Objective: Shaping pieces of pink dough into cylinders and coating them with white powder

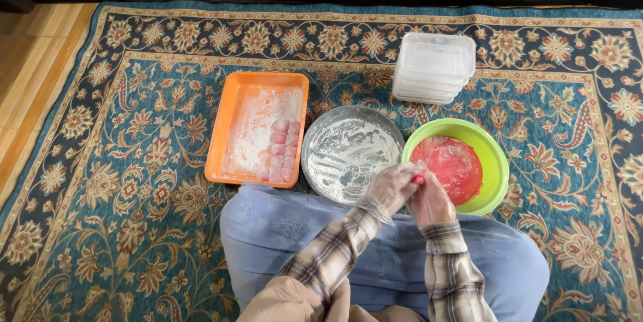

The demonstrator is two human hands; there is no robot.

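Left hand [392,188]: gloved in clear plastic, fingers curled shut around a small red piece [418,178]
Right hand [429,203]: gloved, closed against the left hand, pinching the same piece
Red piece: between both hands, above the gap between two bowls
Green bowl [492,151]: on the carpet [134,228], holds red dough
Metal bowl [348,151]: floured, mid-carpet
Orange tray [228,134]: floured pink pieces inside
Clear containers [434,67]: stacked near the carpet's far edge
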